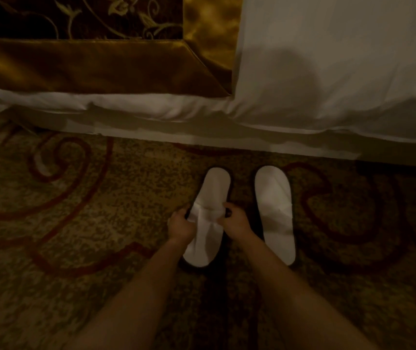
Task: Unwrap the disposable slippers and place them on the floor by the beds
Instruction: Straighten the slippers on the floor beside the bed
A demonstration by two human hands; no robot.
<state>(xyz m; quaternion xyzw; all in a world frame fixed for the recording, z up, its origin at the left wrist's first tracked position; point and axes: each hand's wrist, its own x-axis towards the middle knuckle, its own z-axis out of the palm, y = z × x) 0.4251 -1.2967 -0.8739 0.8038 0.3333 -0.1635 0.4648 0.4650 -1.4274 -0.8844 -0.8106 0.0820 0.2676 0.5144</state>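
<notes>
Two white disposable slippers lie side by side on the patterned carpet, just in front of the bed. The left slipper has its heel end toward the bed and its toe cover toward me. My left hand grips its left edge and my right hand grips its right edge, both at the rim of the toe cover. The right slipper rests flat on the carpet with no hand on it, a small gap away from the left one. No wrapper is in view.
The bed with white sheets fills the top of the view, its base running across just beyond the slippers. A gold and brown bed runner drapes over its left part. Brown carpet with red swirls spreads on both sides.
</notes>
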